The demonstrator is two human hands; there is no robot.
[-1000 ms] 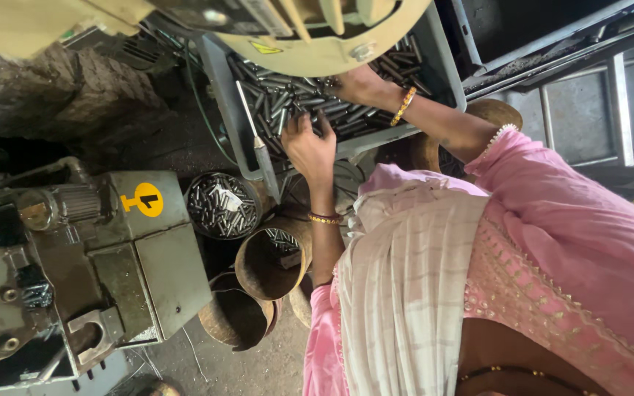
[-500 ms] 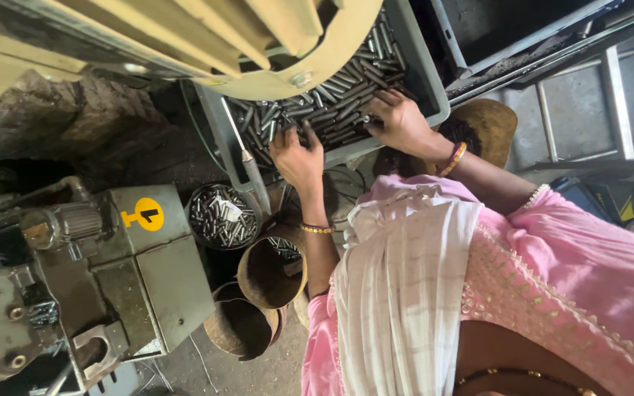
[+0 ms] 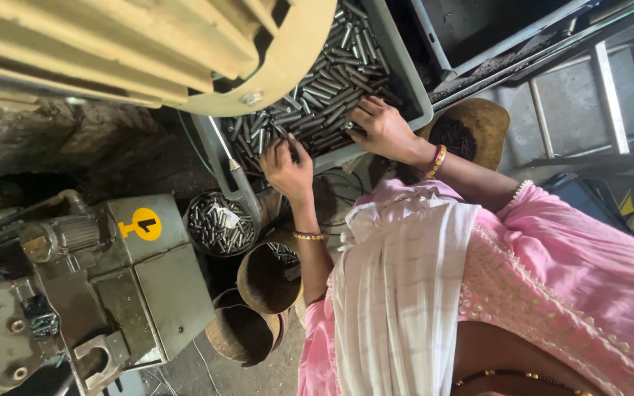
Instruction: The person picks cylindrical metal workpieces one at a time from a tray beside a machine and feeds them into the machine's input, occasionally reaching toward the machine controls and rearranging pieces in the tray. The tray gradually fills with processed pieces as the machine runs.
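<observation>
Looking down past the pink sleeve and white scarf [image 3: 398, 293], closest in are two rusty buckets on the floor, below the fingers. The nearer one [image 3: 242, 336] looks empty. The one above it [image 3: 266, 277] has just a few pins showing at its rim. Left of those is a round bowl [image 3: 218, 224] that's pretty much full of short metal pins.

Both hands are up in the grey tray [image 3: 414, 81], which is heaped with the same pins [image 3: 332, 88]. The left hand [image 3: 288, 165] is at the tray's near edge with its fingers curled down into the pile. I honestly can't tell if it's got any pinched or is just raking. The right hand [image 3: 387, 128] lies palm down on the heap, fingers spread and loose, not gripping anything I can see.

My read on progress: one bowl filled, one bucket barely started, one bare, and loads of pins left in the tray, so plenty to go.

Room is tight. The tray's near rim is right under both wrists. A big cream machine cover [image 3: 185, 51] overhangs the far left of the tray just beyond the left fingers, and a green machine [image 3: 141, 293] crowds the bowl from the left. Right of the right hand there's a brown basket [image 3: 489, 117], touching or just beside the tray corner. The most open space is over the tray's middle and back down toward the buckets.
</observation>
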